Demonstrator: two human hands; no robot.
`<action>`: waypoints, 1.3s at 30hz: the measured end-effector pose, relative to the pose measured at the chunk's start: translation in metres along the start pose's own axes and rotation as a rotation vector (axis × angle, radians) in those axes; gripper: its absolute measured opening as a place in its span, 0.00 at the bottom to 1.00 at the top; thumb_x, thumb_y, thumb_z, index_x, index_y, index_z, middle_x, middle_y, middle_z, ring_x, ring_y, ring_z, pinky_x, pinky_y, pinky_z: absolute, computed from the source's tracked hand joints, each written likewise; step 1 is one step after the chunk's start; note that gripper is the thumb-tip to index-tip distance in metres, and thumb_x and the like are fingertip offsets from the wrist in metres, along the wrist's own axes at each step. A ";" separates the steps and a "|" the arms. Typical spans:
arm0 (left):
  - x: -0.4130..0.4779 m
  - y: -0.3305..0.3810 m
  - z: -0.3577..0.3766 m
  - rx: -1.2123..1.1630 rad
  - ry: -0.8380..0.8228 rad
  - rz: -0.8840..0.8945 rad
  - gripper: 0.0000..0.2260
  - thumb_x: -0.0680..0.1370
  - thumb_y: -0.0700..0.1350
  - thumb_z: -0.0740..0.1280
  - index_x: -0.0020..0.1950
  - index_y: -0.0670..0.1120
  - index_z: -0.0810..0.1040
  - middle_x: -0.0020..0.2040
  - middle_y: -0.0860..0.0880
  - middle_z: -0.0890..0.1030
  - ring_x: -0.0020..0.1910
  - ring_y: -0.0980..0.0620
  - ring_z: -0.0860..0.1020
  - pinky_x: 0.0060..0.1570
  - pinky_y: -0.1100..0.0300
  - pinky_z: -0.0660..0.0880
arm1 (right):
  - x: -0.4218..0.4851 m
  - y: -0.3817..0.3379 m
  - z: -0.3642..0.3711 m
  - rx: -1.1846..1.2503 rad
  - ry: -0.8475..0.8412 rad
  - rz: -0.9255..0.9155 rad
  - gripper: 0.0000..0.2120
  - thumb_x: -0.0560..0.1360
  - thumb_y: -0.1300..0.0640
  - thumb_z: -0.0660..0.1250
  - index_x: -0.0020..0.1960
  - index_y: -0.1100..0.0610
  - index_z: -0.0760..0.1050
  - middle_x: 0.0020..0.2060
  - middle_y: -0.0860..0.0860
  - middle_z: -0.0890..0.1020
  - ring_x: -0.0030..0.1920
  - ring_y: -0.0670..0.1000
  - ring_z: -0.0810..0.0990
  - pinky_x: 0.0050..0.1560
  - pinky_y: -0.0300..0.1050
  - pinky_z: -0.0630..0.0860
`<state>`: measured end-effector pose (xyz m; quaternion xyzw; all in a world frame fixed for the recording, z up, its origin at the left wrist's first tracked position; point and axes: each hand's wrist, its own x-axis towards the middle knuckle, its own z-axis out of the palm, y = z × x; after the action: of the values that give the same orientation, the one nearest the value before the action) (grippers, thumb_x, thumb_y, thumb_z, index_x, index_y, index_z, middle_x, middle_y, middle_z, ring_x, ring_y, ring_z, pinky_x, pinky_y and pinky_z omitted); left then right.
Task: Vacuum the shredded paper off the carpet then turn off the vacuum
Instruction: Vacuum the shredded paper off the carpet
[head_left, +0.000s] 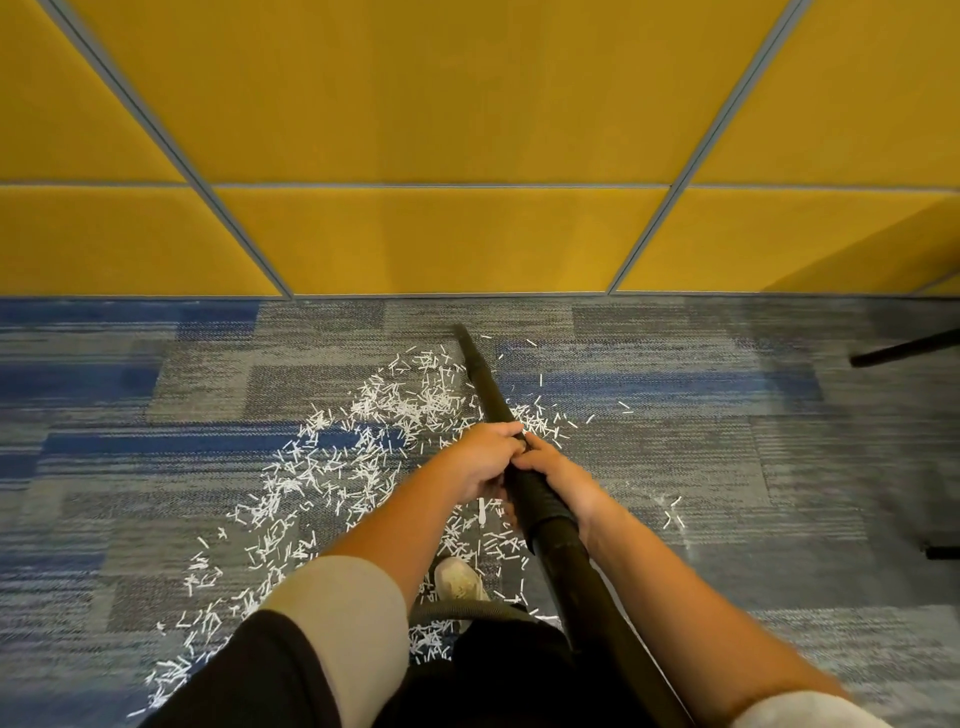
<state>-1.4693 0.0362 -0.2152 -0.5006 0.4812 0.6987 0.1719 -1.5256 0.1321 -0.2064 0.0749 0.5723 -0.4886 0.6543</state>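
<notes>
Wall (441, 104): yellow padded panels run along the far edge of the floor, so the mess can spread no further that way.
Carpet (727, 467): grey and blue tiles, bare to the right, littered in the middle and to the left.
Shredded paper (405, 405): white slivers lie thick from near the wand's tip back to the person's feet. By the look of it, most of the job is yet to be done.
Vacuum wand (491, 395): a long black tube slants down and away from the person. Its tip sits on the carpet near the wall, just past the far edge of the scatter, probably to draw back through it.
Left hand (483, 457): wrapped round the tube from the left, steering it.
Right hand (558, 478): clasped on the ribbed collar just behind the left hand, taking the weight.
Shoe (460, 579): a pale toe planted among the shreds.
</notes>
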 end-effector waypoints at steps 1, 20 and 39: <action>0.000 0.001 0.002 -0.001 -0.008 0.000 0.21 0.81 0.38 0.58 0.72 0.52 0.67 0.58 0.45 0.74 0.51 0.45 0.75 0.56 0.45 0.76 | -0.001 -0.001 -0.002 0.001 0.005 -0.007 0.20 0.77 0.64 0.57 0.66 0.49 0.65 0.36 0.60 0.76 0.23 0.54 0.74 0.22 0.42 0.75; -0.010 -0.003 0.048 0.128 -0.079 0.008 0.20 0.81 0.38 0.58 0.72 0.51 0.67 0.58 0.45 0.75 0.43 0.49 0.76 0.35 0.58 0.75 | -0.029 0.022 -0.037 0.172 0.076 -0.029 0.23 0.78 0.64 0.56 0.70 0.48 0.62 0.36 0.61 0.76 0.24 0.54 0.75 0.23 0.42 0.75; -0.015 -0.006 0.064 0.189 -0.129 -0.003 0.21 0.81 0.39 0.57 0.74 0.52 0.65 0.62 0.43 0.74 0.40 0.50 0.75 0.34 0.57 0.74 | -0.041 0.034 -0.048 0.242 0.092 -0.044 0.19 0.78 0.64 0.57 0.66 0.49 0.64 0.36 0.61 0.75 0.24 0.54 0.74 0.22 0.42 0.74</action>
<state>-1.4932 0.0966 -0.2031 -0.4368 0.5321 0.6807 0.2503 -1.5283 0.2040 -0.2046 0.1631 0.5400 -0.5644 0.6027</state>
